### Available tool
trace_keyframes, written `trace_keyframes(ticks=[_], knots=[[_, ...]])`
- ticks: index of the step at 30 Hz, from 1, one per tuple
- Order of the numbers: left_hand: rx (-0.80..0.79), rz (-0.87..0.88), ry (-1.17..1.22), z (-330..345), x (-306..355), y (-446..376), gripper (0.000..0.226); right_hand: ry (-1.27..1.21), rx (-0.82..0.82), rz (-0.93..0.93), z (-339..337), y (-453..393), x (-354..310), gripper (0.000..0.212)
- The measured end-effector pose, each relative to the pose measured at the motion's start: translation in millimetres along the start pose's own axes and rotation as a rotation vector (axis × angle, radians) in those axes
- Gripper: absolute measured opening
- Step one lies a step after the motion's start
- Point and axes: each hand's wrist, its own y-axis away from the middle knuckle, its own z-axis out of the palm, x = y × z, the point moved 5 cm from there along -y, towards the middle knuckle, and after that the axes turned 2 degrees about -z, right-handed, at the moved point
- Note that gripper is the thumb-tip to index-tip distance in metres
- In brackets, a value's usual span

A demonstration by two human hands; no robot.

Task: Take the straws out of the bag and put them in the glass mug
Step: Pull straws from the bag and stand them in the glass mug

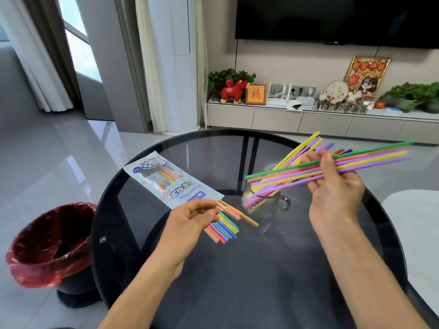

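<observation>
Above the glass mug (263,205), the right hand (337,188) grips a bundle of coloured straws (332,166). Beside the straw bag (171,181), the left hand (192,219) pinches straws jutting from its mouth.

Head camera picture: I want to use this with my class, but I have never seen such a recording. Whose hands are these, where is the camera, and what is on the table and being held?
There is no machine here. A person wears one wide-angle camera on the head, looking forward and down, so you see their own two bare arms reaching out from the bottom edge.

They work at a round dark glass table. On it lies a printed straw bag, with coloured straws sticking out of its open end. Beside it stands a glass mug that already holds some straws.

The right hand grips a bundle of straws above the mug, their lower ends near its mouth. The left hand is at the straws by the bag's opening, fingers loosely curled; whether it pinches any is unclear.

A bin with a red liner stands on the floor to the left.
</observation>
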Motion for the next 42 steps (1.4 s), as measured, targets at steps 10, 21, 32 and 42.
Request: trace_keyframes(ticks=[10, 21, 32, 42], knots=[[0.001, 0.04, -0.033, 2.7, 5.0, -0.9, 0.019, 0.468, 0.092, -0.115, 26.1, -23.8, 37.9, 0.015], [0.021, 0.073, -0.097, -3.0, 4.4, -2.7, 0.02, 1.067, -0.075, -0.241, 29.8, -24.1, 38.0, 0.051], [-0.03, 0.316, -1.186, 2.4, -23.1, -14.2, 0.051, 1.142, -0.462, -0.418, -7.9, 47.8, 32.1, 0.053], [-0.299, 0.175, -1.294, -4.7, -47.6, -10.5, 0.063, 1.482, -0.652, -0.483, 13.9, 69.2, 97.8, 0.029]])
